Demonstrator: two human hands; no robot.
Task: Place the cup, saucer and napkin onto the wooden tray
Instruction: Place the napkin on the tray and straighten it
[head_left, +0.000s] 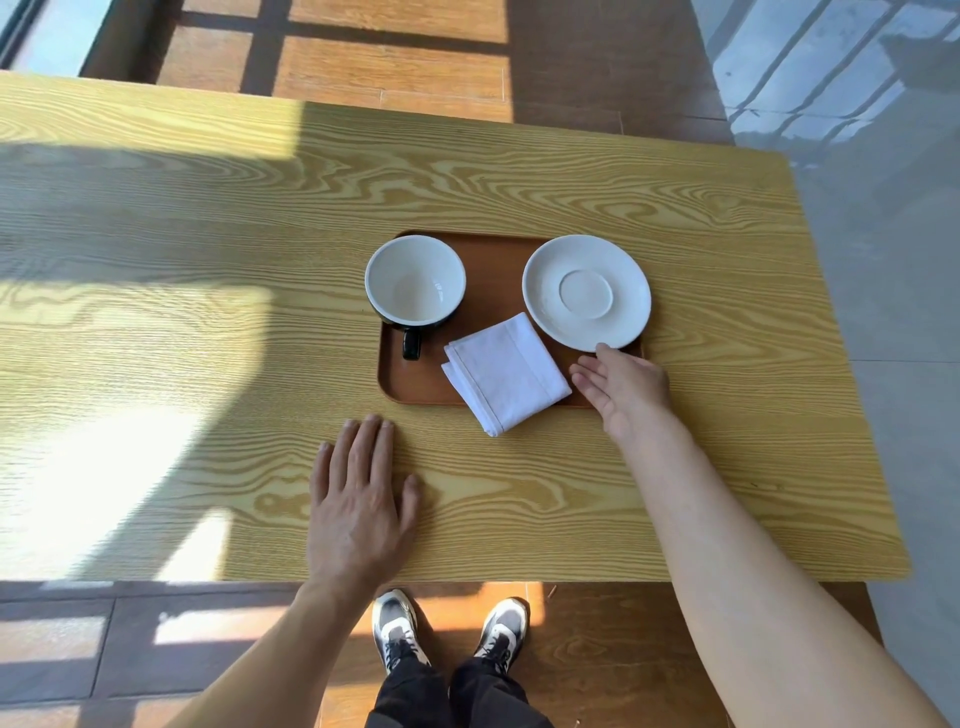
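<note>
Nearest: two feet in grey-white sneakers (448, 631) on brown floor tiles, below the near table (156, 260) edge. Bare forearms reach up over that edge.

Left hand (363, 499) lies flat, palm down on the bare tabletop, fingers spread a little, holding nothing. Nothing between it and the tray; tray's near-left corner sits just beyond its fingertips, slightly right.

Right hand (623, 389) is further in, over the tray's near-right corner, fingers loosely extended, empty. One fingertip touches or nearly touches the saucer's near rim; cannot tell which. No grasp on anything.

Napkin (504, 371), white, folded, lies immediately left of the right hand, rotated diagonal. Most of it is on the wooden tray (410, 379); its near corner hangs over the tray's front edge onto the table.

Saucer (587, 291), white, just beyond the right hand on the tray's right side; its right rim overhangs the tray edge.

Cup (415, 280), dark outside, white inside, empty, upright on the tray's far-left area, well left of the right hand, handle pointing toward the person. Napkin sits between right hand and cup.

Beyond table: wood-look floor with window shadows, grey tiles far right.
</note>
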